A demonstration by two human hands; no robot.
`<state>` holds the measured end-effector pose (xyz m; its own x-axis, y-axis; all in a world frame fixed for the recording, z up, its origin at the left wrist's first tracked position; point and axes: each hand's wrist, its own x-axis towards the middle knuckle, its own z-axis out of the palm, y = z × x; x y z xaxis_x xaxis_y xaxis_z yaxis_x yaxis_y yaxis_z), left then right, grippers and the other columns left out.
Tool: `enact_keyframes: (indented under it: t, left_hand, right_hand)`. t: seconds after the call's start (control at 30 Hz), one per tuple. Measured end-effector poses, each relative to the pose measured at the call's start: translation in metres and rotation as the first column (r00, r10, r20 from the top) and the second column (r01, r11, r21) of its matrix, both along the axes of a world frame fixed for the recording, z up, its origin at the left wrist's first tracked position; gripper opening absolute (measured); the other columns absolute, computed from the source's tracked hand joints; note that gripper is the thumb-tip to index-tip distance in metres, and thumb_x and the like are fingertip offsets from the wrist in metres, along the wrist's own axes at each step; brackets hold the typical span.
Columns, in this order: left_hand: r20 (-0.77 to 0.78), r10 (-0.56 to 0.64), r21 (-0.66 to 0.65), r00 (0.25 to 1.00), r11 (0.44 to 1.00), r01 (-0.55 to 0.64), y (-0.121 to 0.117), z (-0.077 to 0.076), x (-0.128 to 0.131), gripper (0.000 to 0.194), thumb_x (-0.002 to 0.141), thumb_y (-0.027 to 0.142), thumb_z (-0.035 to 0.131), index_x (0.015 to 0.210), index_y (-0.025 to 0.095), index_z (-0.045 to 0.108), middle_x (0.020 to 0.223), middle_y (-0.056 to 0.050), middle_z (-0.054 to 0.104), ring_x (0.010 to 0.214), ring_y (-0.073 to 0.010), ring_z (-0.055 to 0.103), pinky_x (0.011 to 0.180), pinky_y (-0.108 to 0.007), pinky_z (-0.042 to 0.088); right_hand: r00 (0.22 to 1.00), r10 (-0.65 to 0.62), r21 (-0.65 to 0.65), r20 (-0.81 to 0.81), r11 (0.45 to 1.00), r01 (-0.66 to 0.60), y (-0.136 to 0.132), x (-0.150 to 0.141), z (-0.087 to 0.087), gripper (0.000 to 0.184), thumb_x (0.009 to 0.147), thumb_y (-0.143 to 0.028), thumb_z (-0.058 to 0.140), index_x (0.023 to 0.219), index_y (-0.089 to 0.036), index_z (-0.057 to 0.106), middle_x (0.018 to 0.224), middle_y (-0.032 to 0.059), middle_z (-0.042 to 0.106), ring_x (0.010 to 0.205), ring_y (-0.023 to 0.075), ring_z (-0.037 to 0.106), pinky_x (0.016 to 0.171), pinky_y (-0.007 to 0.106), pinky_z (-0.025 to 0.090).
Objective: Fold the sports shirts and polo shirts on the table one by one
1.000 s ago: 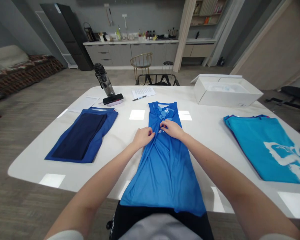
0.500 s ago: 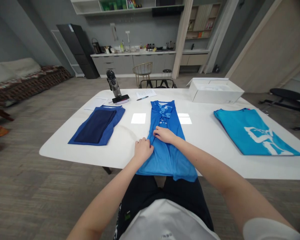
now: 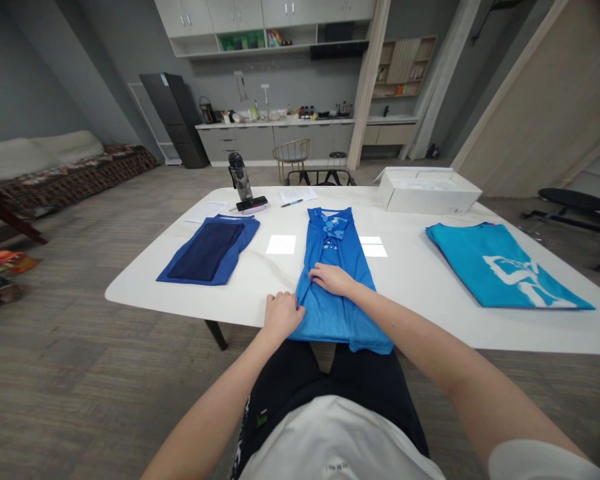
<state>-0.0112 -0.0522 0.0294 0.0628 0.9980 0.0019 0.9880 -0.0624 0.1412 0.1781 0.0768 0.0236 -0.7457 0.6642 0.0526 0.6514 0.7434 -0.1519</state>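
A blue shirt (image 3: pixel 330 323) lies lengthwise in front of me, its sides folded inward and its lower hem hanging at the near table edge. Light-blue patterned cloth and white print show near its top. My left hand (image 3: pixel 283 315) is closed on the shirt's left edge, near the hem, with fingers curled. Higher up and further in, my right hand (image 3: pixel 331 279) pinches the cloth at a fold along the left side. Creases run between the two hands. Some fingertips are hidden by the hands.
On the white table (image 3: pixel 250 287) lie folded dark blue clothes (image 3: pixel 207 250) at left and a folded turquoise shirt (image 3: pixel 465 260) at right. Behind stand a bottle (image 3: pixel 240 177), a phone (image 3: pixel 251 203), a pen (image 3: pixel 292 203), papers (image 3: pixel 300 194) and a white box (image 3: pixel 425 193).
My view has tilted up a little. The left hand has slid slightly toward the near hem along the shirt's left edge. The right hand stays pinched on nearly the same fold.
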Motion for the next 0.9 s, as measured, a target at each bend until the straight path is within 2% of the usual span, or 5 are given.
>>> enact_keyframes:
  t: [0.33, 0.47, 0.7, 0.8, 0.9]
  left_hand:
    - [0.230, -0.017, -0.123, 0.973, 0.991, 0.047, -0.046, 0.037, 0.005, 0.014, 0.089, 0.025, 0.056, 0.102, 0.026, 0.062, 0.082, -0.004, 0.071, 0.082, -0.0262, 0.071, 0.069, -0.031, 0.043]
    - [0.346, -0.106, -0.122, 0.932, 0.980, 0.157, -0.052, 0.033, 0.032, 0.014, 0.090, 0.022, 0.058, 0.103, 0.026, 0.062, 0.082, -0.003, 0.071, 0.080, -0.0240, 0.070, 0.071, -0.030, 0.045]
    - [0.457, -0.221, -0.142, 0.862, 0.938, 0.316, -0.047, 0.008, 0.070, 0.018, 0.088, 0.025, 0.068, 0.105, 0.023, 0.067, 0.098, -0.006, 0.072, 0.088, -0.0239, 0.069, 0.080, -0.032, 0.050]
    - [0.520, -0.273, -0.144, 0.810, 0.906, 0.398, -0.050, 0.004, 0.072, 0.021, 0.090, 0.033, 0.068, 0.109, 0.022, 0.069, 0.098, -0.006, 0.072, 0.087, -0.0225, 0.069, 0.079, -0.032, 0.052]
    - [0.576, -0.369, -0.084, 0.729, 0.861, 0.502, -0.044, 0.008, 0.057, 0.023, 0.100, 0.037, 0.054, 0.110, 0.024, 0.070, 0.105, -0.006, 0.072, 0.097, -0.0208, 0.068, 0.088, -0.030, 0.052]
  right_hand:
    - [0.998, -0.033, -0.001, -0.055, 0.999, 0.033, -0.006, 0.027, 0.015, 0.018, 0.103, -0.022, 0.050, 0.111, -0.024, 0.066, 0.106, 0.0049, 0.064, 0.093, 0.0175, 0.064, 0.072, 0.024, 0.042]
    - [0.997, -0.050, -0.011, -0.056, 0.999, 0.050, -0.005, 0.045, 0.014, 0.018, 0.100, -0.019, 0.053, 0.109, -0.024, 0.068, 0.107, 0.0040, 0.064, 0.095, 0.0177, 0.065, 0.076, 0.024, 0.043]
    - [0.994, -0.101, -0.069, -0.051, 0.993, 0.097, -0.004, 0.065, 0.010, 0.019, 0.096, -0.018, 0.056, 0.106, -0.024, 0.072, 0.107, 0.0042, 0.067, 0.097, 0.0184, 0.066, 0.079, 0.025, 0.044]
    - [0.991, -0.119, -0.082, -0.053, 0.990, 0.114, -0.006, 0.068, 0.009, 0.022, 0.097, -0.018, 0.054, 0.107, -0.025, 0.073, 0.107, 0.0044, 0.068, 0.096, 0.0186, 0.066, 0.077, 0.026, 0.043]
    - [0.988, -0.130, -0.104, -0.079, 0.987, 0.122, -0.010, 0.071, 0.007, 0.022, 0.101, -0.024, 0.052, 0.109, -0.025, 0.072, 0.106, 0.0047, 0.069, 0.094, 0.0184, 0.065, 0.076, 0.026, 0.042]
